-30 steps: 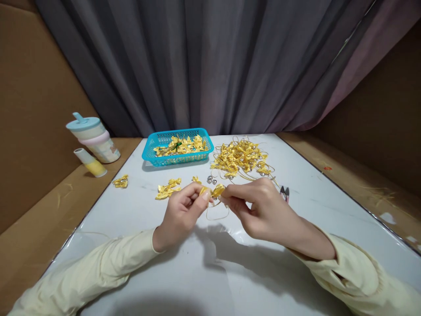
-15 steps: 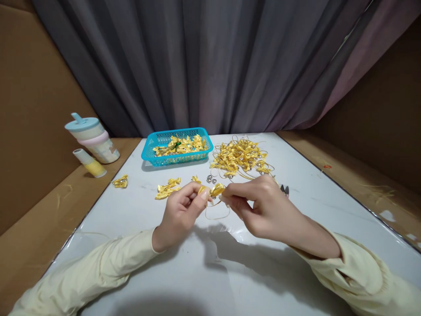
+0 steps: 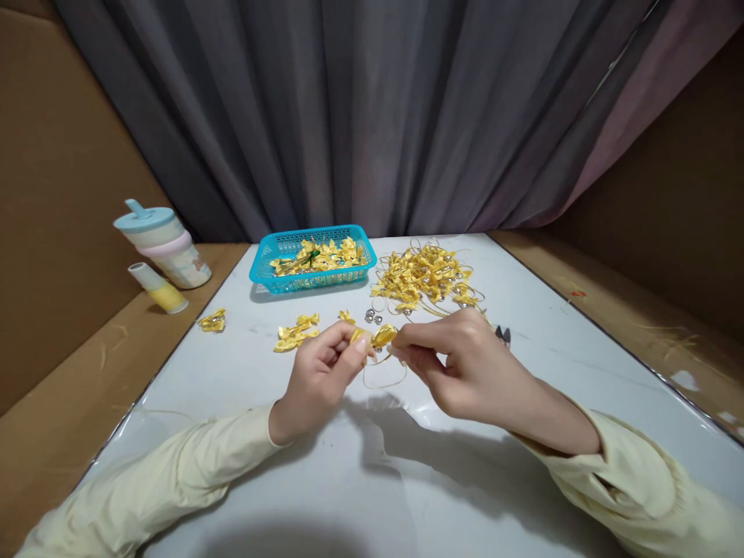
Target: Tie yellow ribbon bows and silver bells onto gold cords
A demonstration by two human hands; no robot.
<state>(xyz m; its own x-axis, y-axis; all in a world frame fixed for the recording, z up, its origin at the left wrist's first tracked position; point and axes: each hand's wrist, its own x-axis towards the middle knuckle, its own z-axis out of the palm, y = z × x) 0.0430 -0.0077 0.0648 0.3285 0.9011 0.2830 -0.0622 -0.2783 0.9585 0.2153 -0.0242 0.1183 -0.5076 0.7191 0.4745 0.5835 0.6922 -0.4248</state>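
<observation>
- Your left hand (image 3: pixel 319 372) pinches the left end of a yellow bow (image 3: pixel 384 335), fingers pressed together.
- Your right hand (image 3: pixel 470 364) has its fingers closed at the bow's right end; whether they also grip cord, you cannot tell.
- The bow sits between your fingertips, over the bench (image 3: pixel 232 380), a cord (image 3: pixel 384 386) looping beneath.
- Just beyond your fingers lie bells (image 3: pixel 370 316).
- Farther off stand a basket (image 3: pixel 260 262) and, beyond the right fingers, a yellow pile (image 3: pixel 424 275).
</observation>
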